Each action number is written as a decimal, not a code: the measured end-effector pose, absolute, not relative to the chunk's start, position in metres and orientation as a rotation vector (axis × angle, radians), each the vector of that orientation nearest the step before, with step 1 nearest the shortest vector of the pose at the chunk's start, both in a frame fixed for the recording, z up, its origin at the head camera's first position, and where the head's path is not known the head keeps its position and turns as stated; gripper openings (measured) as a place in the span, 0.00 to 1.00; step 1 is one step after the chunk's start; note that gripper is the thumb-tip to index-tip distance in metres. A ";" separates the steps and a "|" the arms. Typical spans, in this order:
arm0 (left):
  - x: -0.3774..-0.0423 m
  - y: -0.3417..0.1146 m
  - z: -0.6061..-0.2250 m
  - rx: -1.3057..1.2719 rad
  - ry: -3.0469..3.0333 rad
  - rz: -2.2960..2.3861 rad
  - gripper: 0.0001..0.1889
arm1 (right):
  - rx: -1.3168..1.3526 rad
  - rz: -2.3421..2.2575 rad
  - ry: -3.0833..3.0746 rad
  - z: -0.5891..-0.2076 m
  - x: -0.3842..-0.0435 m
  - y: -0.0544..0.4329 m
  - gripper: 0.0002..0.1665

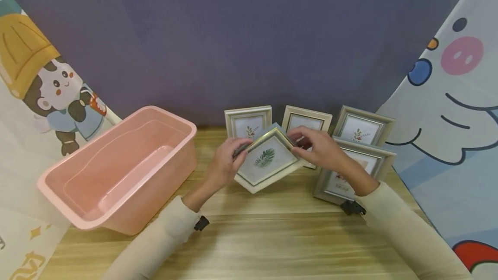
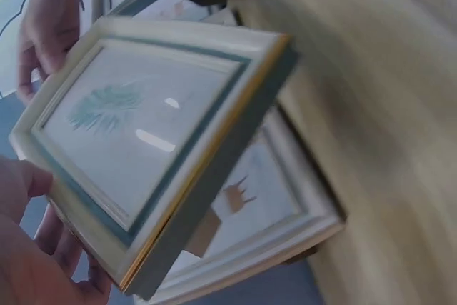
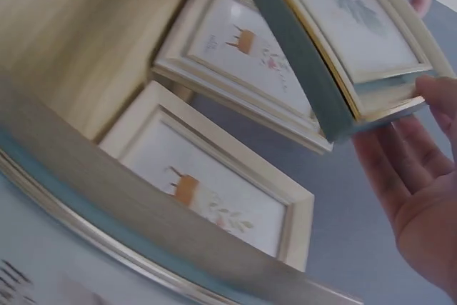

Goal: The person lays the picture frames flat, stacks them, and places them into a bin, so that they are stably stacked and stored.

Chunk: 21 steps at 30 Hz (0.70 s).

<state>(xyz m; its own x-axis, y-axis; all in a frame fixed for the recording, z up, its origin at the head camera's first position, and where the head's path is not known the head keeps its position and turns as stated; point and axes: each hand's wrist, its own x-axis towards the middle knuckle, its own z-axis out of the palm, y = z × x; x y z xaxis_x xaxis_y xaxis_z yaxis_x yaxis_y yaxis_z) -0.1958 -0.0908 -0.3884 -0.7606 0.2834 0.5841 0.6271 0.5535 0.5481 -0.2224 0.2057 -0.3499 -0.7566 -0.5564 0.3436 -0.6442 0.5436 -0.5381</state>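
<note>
Both hands hold a cream picture frame [image 1: 266,158] with a gold edge, a grey-green side and a green leaf print. It is tilted, with a corner toward the person. My left hand [image 1: 223,163] pinches its left edge; in the left wrist view the thumb [image 2: 32,178] lies on the front and the other fingers go behind. On the opposite edge, my right hand [image 1: 323,148] pinches the frame, with its thumb [image 3: 437,94] at the front border in the right wrist view. Behind it stand two light frames [image 1: 249,118] [image 3: 214,169] with flower-pot prints.
At the left sits a pink plastic tub [image 1: 186,131] with nothing visible inside. Two grey-beige frames, a rear one [image 1: 363,126] and a nearer one [image 1: 330,185], stand at the right, the nearer partly behind the right forearm. A dark wall [image 1: 249,46] rises behind the wooden table [image 1: 264,237].
</note>
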 end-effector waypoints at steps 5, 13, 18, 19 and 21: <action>-0.196 -0.095 -0.376 -0.824 -2.365 -0.797 0.15 | 1.030 1.100 -2.654 -0.371 -0.218 0.204 0.20; -0.197 -0.093 -0.362 -0.866 -2.407 -0.434 0.14 | 0.936 1.336 -2.594 -0.407 -0.208 0.190 0.21; -0.195 -0.094 -0.361 -0.877 -2.405 -0.393 0.13 | 0.927 1.348 -2.592 -0.412 -0.205 0.188 0.21; -0.195 -0.094 -0.361 -0.878 -2.401 -0.392 0.13 | 0.930 1.340 -2.592 -0.412 -0.205 0.188 0.20; -0.195 -0.095 -0.361 -0.880 -2.398 -0.391 0.12 | 0.943 1.325 -2.581 -0.412 -0.204 0.188 0.20</action>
<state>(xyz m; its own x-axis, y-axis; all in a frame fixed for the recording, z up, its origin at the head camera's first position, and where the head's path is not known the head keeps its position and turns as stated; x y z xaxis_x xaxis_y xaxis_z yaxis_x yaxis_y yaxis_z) -0.1945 -0.0948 -0.3605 -0.6343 0.5043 0.5859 0.6642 0.7434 0.0792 -0.2043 0.1884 -0.4117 -0.8052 -0.4824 0.3449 -0.5614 0.4331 -0.7052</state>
